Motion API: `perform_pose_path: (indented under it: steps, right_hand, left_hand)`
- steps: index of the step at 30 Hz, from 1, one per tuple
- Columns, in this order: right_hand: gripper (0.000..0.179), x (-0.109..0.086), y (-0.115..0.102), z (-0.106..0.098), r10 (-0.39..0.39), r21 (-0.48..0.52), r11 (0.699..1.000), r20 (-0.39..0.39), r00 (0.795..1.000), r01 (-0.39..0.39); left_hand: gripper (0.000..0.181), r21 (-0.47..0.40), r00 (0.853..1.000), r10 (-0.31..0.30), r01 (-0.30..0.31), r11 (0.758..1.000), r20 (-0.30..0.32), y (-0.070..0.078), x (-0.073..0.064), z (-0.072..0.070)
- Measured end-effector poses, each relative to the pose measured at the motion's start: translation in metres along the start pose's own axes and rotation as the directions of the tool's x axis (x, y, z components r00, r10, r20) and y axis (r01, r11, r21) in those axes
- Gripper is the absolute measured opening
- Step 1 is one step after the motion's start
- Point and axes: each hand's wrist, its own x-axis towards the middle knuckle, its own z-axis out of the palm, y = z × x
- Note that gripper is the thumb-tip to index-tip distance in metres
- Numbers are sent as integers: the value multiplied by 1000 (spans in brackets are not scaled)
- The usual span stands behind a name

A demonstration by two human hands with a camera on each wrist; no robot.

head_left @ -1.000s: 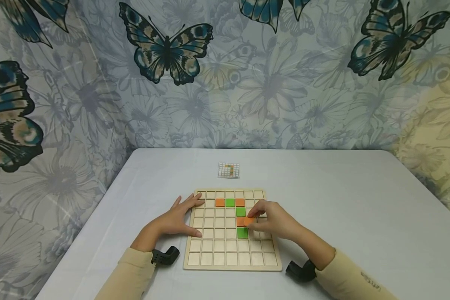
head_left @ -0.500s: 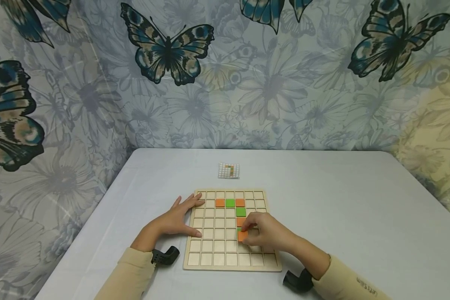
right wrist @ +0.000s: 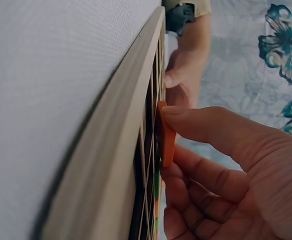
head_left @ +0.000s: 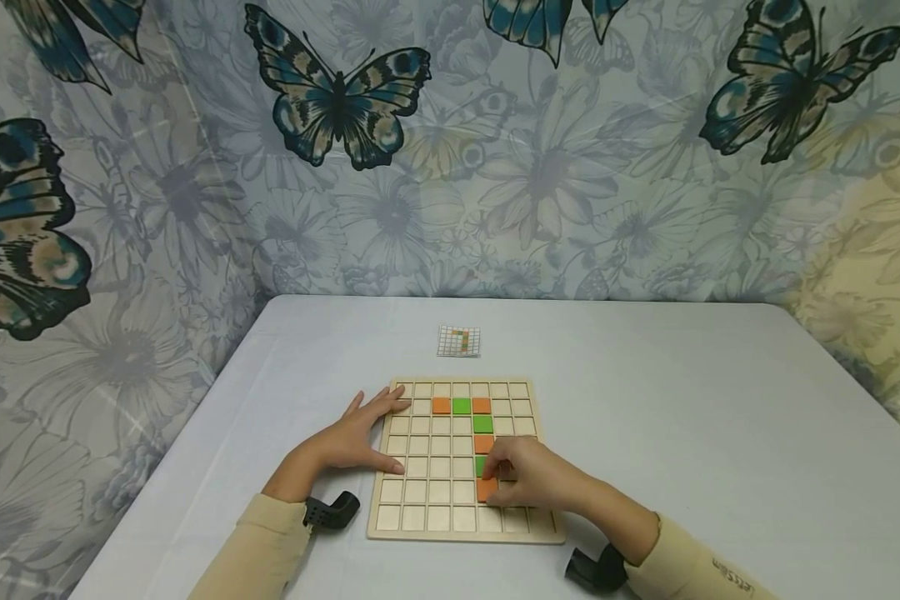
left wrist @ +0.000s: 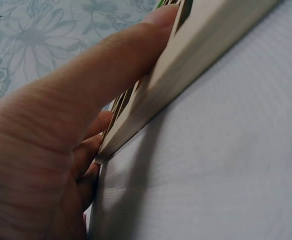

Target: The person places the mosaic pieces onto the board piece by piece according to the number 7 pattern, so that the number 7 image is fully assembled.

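Note:
A wooden grid board (head_left: 465, 536) lies on the table, with square cells across it. My right hand (head_left: 538, 473) pinches an orange square tile (right wrist: 166, 137) between thumb and fingers, low over a cell just below a green tile (head_left: 481, 465). In the right wrist view the tile tilts at the cell walls. Above that column sit an orange tile (head_left: 483, 444) and a green tile (head_left: 483, 424); a row of orange, green (head_left: 461, 406) and orange runs along the top. My left hand (head_left: 348, 437) spreads its straight fingers over the board's left edge, thumb (left wrist: 136, 47) on the frame.
Behind the board lies a small printed grid card (head_left: 459, 341) with a coloured pattern. A white cloth covers the table (head_left: 682, 400). Butterfly-patterned fabric (head_left: 450, 225) hangs behind. Each wrist wears a black camera mount (head_left: 332, 510).
My right hand has carried the orange tile toward me, from beside the orange tile in the column, over the green tile, to the cell below it. The left hand stays put.

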Motion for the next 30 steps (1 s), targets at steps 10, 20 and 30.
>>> perform_pose_path:
  steps: [10,20,30]
  right_hand:
    - [15,-1,-1,2,1,-11,1000,13,1000,-1]
    - [16,0,-3,3,6,-5,1000,9,1000,-6]
    - [18,-2,-3,-8,0,-67,998,-31,1000,-2]
  left_hand:
    - [96,7,1000,-7,7,1000,-3,0,1,0]
    - [96,-6,1000,5,-5,1000,6,-1,-1,0]
    - [95,-11,1000,0,0,1000,0,-3,2,1]
